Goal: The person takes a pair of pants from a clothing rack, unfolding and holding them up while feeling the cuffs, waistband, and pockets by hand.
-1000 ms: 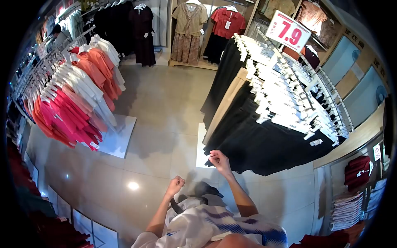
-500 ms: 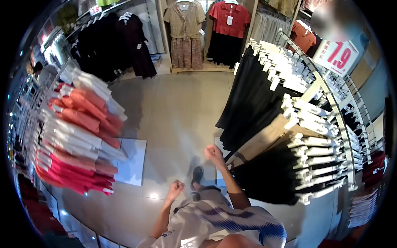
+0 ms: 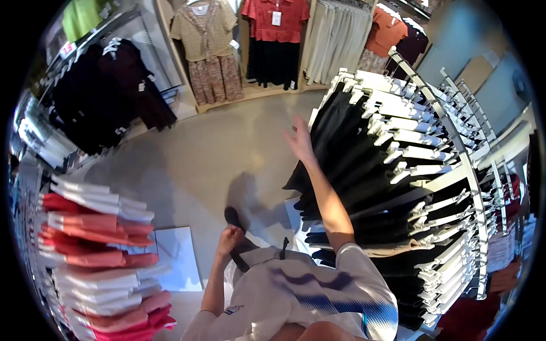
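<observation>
Beside black garments (image 3: 355,153), all in view left hanging on the rack (image 3: 437,105), my right hand (image 3: 300,143) is spread and empty; my left hand (image 3: 230,238) curls tight, contents hidden

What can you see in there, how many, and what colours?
Long black cloth garments: many, black, right
Tan cloth garment: one, tan, among those
White clip hangers: many, white, right
Curved metal rails: several, grey, right
Hanging cloth tops: many, white, coral, pink, left
Dark hanging clothes: several, blackish, upper left
Tan knit top: one, tan, back
Red short-sleeved top: one, red, back
Pale hanging garments: several, pale, back
Shiny beige floor: one, beige, middle
Dark shoe: one, dark, floor
White patterned shirt: one, white, purple, blue, worn
Left grip: one, bare, curled, low middle
Right grip: one, bare, open, middle
</observation>
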The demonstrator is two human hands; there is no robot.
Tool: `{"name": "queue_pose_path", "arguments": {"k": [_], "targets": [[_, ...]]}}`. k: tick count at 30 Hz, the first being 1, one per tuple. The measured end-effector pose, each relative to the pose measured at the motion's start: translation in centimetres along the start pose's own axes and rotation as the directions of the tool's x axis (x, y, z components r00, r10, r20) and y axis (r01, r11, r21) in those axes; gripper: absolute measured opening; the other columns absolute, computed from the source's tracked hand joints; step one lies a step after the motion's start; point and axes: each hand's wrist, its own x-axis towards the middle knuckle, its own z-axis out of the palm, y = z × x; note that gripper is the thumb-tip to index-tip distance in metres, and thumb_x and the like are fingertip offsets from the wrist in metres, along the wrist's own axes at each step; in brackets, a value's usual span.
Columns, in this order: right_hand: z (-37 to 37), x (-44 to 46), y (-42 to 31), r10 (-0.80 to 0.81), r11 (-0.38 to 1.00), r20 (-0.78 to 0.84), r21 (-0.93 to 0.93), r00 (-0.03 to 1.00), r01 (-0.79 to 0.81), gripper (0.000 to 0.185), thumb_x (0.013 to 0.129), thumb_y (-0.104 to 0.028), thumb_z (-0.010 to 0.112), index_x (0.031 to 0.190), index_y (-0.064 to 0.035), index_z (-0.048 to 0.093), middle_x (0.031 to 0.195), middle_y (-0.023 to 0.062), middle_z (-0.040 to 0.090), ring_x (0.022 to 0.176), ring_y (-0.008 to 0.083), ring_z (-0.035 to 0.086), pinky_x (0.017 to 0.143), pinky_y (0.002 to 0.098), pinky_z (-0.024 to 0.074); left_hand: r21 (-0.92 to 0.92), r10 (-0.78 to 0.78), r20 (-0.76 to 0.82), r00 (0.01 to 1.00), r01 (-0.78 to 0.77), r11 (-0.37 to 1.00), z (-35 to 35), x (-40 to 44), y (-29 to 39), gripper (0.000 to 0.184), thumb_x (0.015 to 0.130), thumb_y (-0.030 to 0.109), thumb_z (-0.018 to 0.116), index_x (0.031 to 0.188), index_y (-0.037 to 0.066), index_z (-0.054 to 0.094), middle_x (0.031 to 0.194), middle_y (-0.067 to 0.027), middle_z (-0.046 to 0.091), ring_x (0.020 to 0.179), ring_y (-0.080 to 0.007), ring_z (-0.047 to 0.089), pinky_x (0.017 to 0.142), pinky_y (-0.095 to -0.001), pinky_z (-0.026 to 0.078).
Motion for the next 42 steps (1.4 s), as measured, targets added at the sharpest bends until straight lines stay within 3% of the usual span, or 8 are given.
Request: {"name": "queue_pose_path", "arguments": {"k": [10, 11, 16, 22, 24, 29, 33, 42], "targets": [[0.1, -0.6, 2.5, 0.048, 0.760, -0.322, -0.602, 0.945, -0.244, 0.060, 0.080, -0.014, 0.069, 0.128, 0.0050, 0.040, 0.129, 0.0236, 0.044, 0.119, 0.0361, 0.045, 0.097, 0.0395, 0.0416, -0.049, 0.045, 0.311, 0.949, -0.031, 0.998, -6.7, 25.4, 5.5, 0.017, 0.092, 0.016, 0.055, 0.091, -0.002, 0.054, 0.076, -0.0061, 0.061, 0.065, -0.0128, 0.058, 0.061, -0.0270, 0.048], [1.0, 0.5, 0.4, 0.226, 0.867, -0.288, -0.375, 0.930, -0.327, 0.057, 0.080, -0.010, 0.067, 0.128, 0.0030, 0.039, 0.125, 0.0230, 0.044, 0.119, 0.0368, 0.044, 0.099, 0.0397, 0.0395, 0.043, 0.000, 0.324, 0.946, -0.015, 0.999, -7.9, 28.0, 6.3, 0.015, 0.092, 0.015, 0.056, 0.091, 0.000, 0.054, 0.078, -0.0068, 0.062, 0.069, -0.0132, 0.058, 0.066, -0.0274, 0.048], [2.8, 6.6, 2.1, 0.013, 0.721, -0.609, -0.544, 0.793, -0.429, 0.067, 0.078, -0.015, 0.071, 0.129, 0.0080, 0.034, 0.130, 0.0274, 0.039, 0.116, 0.0412, 0.046, 0.096, 0.0411, 0.0407, -0.038, 0.147, 0.464, 0.873, -0.146, 0.989, -8.4, 39.8, 9.9, 0.016, 0.091, 0.014, 0.057, 0.095, -0.002, 0.056, 0.081, -0.0092, 0.064, 0.074, -0.0151, 0.063, 0.064, -0.0286, 0.049], [2.6, 10.4, 5.1, 0.119, 0.545, -0.804, -0.438, 0.582, -0.715, 0.074, 0.080, -0.039, 0.069, 0.123, 0.0141, 0.041, 0.122, 0.0331, 0.048, 0.115, 0.0423, 0.048, 0.096, 0.0403, 0.0393, 0.059, 0.109, 0.754, 0.647, -0.233, 0.971, -5.5, 47.6, 15.6, 0.014, 0.091, 0.014, 0.058, 0.092, 0.000, 0.057, 0.080, -0.0080, 0.064, 0.072, -0.0133, 0.063, 0.063, -0.0267, 0.049], [1.9, 13.0, 6.9, 0.063, 0.590, -0.903, -0.309, 0.425, -0.745, 0.058, 0.081, -0.032, 0.069, 0.117, 0.0100, 0.050, 0.107, 0.0266, 0.060, 0.103, 0.0400, 0.057, 0.090, 0.0380, 0.0436, 0.064, 0.112, 0.797, 0.594, -0.266, 0.962, -4.7, 49.7, 17.4, 0.014, 0.091, 0.015, 0.058, 0.090, 0.001, 0.057, 0.080, -0.0079, 0.064, 0.070, -0.0130, 0.063, 0.063, -0.0265, 0.049], [0.9, 12.6, 8.8, 0.279, 0.796, -0.925, 0.073, 0.258, -0.601, 0.032, 0.090, -0.022, 0.059, 0.103, 0.0077, 0.059, 0.086, 0.0137, 0.067, 0.076, 0.0227, 0.063, 0.070, 0.0345, 0.0464, 0.119, 0.077, 0.885, 0.459, -0.383, 0.916, -1.2, 55.2, 19.2, 0.014, 0.091, 0.016, 0.058, 0.090, 0.002, 0.056, 0.074, -0.0061, 0.063, 0.065, -0.0119, 0.062, 0.060, -0.0260, 0.049], [1.0, 13.4, 6.6, 0.654, 0.756, -0.726, 0.615, 0.212, -0.226, 0.037, 0.089, -0.014, 0.060, 0.122, 0.0013, 0.052, 0.111, 0.0082, 0.060, 0.103, 0.0185, 0.056, 0.088, 0.0310, 0.0434, 0.023, 0.099, 0.932, 0.349, -0.329, 0.944, 3.7, 60.8, 22.0, 0.014, 0.091, 0.016, 0.057, 0.091, 0.001, 0.054, 0.073, -0.0057, 0.063, 0.067, -0.0114, 0.062, 0.061, -0.0260, 0.048], [1.4, 12.5, 6.6, 0.766, 0.640, -0.643, 0.764, 0.017, 0.083, 0.063, 0.084, -0.022, 0.063, 0.138, -0.0045, 0.035, 0.132, 0.0123, 0.048, 0.120, 0.0273, 0.048, 0.099, 0.0446, 0.0414, -0.116, 0.009, 0.981, -0.193, -0.550, 0.827, 22.7, 68.1, 34.8, 0.019, 0.093, 0.019, 0.054, 0.093, 0.000, 0.054, 0.082, -0.0061, 0.062, 0.075, -0.0138, 0.059, 0.070, -0.0280, 0.048]]}}
